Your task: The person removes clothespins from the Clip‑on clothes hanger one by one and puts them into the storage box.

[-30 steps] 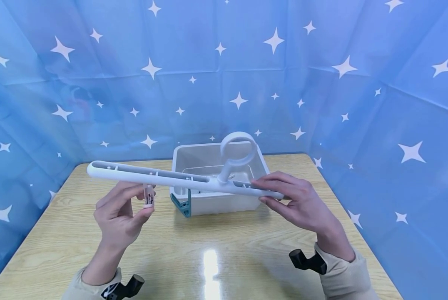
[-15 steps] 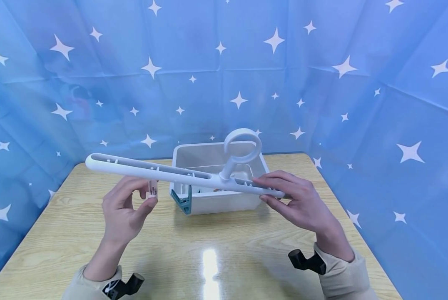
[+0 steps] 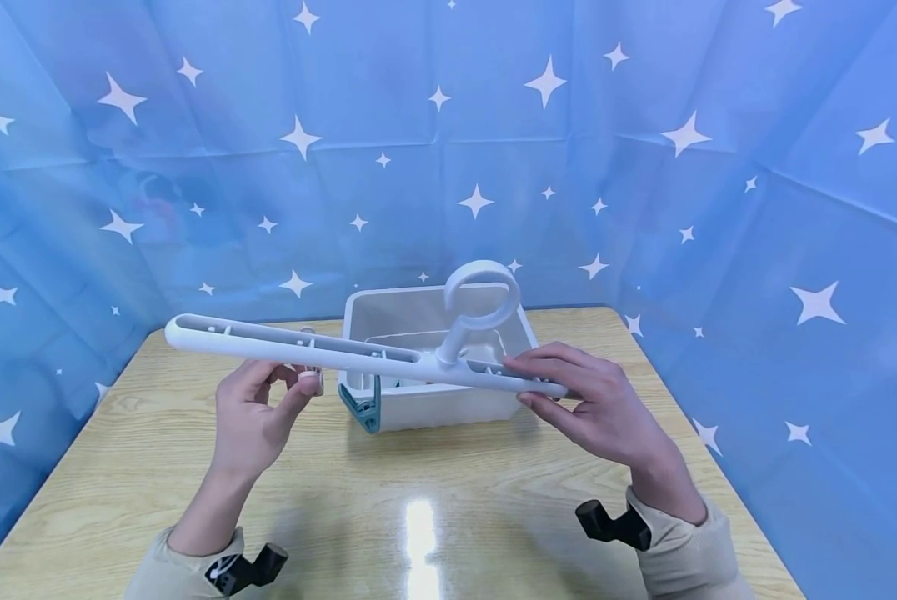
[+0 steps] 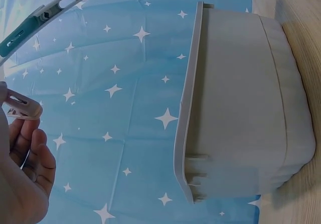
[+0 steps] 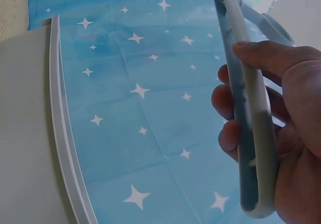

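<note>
A white plastic hanger (image 3: 343,353) with slots along its bar and a ring-shaped hook (image 3: 483,293) on top is held up, tilted, in the head view. My right hand (image 3: 594,404) grips its right end, thumb and fingers on either side in the right wrist view. A teal clothespin (image 3: 366,408) hangs from the bar left of the hook. My left hand (image 3: 257,417) pinches a pale clothespin (image 4: 22,106) close under the left half of the bar. In the head view the bar hides part of this clothespin, and its top shows just above the slot.
Behind the hanger a white bin (image 3: 448,410) stands on the wooden table (image 3: 493,500); small items inside it are mostly covered by the bar. A blue star-patterned curtain (image 3: 411,208) encloses the back and sides.
My left hand has moved right and slightly up, bringing the pale clothespin to the bar. The hanger's left end rose a little, then dipped. My right hand keeps its grip.
</note>
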Demonstrator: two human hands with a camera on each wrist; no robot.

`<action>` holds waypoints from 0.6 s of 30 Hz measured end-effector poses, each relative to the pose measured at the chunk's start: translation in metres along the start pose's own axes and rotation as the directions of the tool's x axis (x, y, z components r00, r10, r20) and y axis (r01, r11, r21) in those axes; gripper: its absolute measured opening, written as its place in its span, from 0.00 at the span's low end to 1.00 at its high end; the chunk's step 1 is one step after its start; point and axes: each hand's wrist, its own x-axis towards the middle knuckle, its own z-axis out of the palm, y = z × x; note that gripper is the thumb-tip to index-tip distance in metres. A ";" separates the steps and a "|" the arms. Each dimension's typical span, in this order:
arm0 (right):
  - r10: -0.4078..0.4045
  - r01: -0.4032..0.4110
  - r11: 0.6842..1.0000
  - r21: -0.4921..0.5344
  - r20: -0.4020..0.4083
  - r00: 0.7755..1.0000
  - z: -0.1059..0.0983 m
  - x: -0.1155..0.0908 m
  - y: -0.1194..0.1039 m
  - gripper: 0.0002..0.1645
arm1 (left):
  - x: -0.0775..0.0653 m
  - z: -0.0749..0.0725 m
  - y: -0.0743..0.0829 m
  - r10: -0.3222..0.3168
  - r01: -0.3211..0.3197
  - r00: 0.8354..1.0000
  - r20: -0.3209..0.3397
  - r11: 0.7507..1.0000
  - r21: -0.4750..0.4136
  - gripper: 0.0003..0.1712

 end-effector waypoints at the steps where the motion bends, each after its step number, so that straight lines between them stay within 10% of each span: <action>1: -0.002 0.002 1.000 -0.001 -0.001 1.000 0.000 0.000 0.000 0.22 | 0.000 0.000 0.000 -0.012 0.012 1.000 -0.001 1.000 0.005 0.06; 18: -0.038 0.038 0.999 0.008 -0.011 0.999 -0.002 0.000 -0.001 0.19 | 0.000 -0.001 -0.003 -0.136 0.130 0.991 0.016 0.974 0.187 0.10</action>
